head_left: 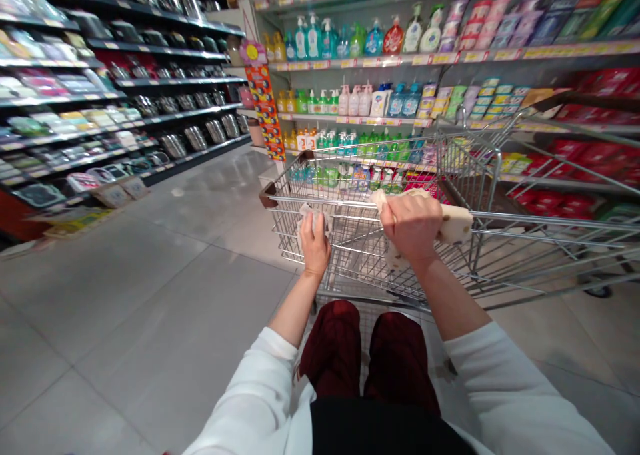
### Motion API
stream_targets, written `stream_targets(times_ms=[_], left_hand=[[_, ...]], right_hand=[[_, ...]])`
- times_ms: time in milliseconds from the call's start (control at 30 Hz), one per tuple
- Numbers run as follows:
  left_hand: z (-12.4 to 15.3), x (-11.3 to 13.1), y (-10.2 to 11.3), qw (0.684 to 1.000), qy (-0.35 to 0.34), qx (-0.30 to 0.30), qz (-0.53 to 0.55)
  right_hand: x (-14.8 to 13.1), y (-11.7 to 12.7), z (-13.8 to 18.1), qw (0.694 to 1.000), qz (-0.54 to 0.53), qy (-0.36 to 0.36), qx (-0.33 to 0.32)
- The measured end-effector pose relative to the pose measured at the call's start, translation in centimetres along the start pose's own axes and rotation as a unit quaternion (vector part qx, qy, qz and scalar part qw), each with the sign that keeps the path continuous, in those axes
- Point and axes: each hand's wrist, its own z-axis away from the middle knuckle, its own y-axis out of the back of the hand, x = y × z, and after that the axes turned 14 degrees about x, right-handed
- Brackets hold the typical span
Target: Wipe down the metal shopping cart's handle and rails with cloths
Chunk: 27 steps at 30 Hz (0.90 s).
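Note:
A metal wire shopping cart (269,196) with brown plastic corners stands sideways in front of my knees. My right hand (413,225) is closed around its top rail, with a cream cloth (457,223) with dark spots wrapped between palm and rail. Part of that cloth hangs down inside my grip. Against the near wire side, toward the brown corner, my left hand (315,245) presses a crumpled white wipe (306,212). Its fingers are bent over the wipe, and the fingertips are partly hidden by it.
Behind the cart is a shelf (380,61) of soap bottles and tubs. More carts (565,225) are nested at the right, with wheels on the floor. Shelves of pots (173,145) line the left, across a grey tiled floor (125,295). An orange display strip (265,111) hangs at the shelf end.

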Motion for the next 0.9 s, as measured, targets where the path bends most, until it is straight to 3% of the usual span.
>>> stream_targets(times_ms=[133,267,367,500,633,767,900], left_hand=[[4.6,-1.7,1.0,0.997,-0.002,-0.075,-0.025],[5.8,-2.2,2.2,0.993,0.008,-0.115,-0.038],[3.5,-1.0,2.7,0.998,0.024,-0.062,-0.018],[-1.9,2.0,2.7,0.998,0.015,0.057,0.023],[-4.8,3.9,1.1,0.998,-0.032,0.058,0.02],[-1.5,3.2,-0.6,0.996,-0.089,0.0,0.012],[3.6,1.2,-0.6,0.996,-0.06,-0.069,-0.007]], right_hand=[[0.1,-0.2,0.1,1.0,-0.002,-0.007,-0.002],[0.1,-0.3,0.3,1.0,0.002,0.002,0.011],[0.0,-0.3,0.3,1.0,0.002,0.001,0.008],[0.0,-0.2,0.2,1.0,-0.011,-0.008,0.003],[0.0,-0.1,0.2,1.0,-0.002,-0.005,-0.002],[0.0,-0.2,0.2,1.0,-0.004,-0.003,-0.004],[0.0,-0.2,0.3,1.0,-0.006,-0.01,-0.004]])
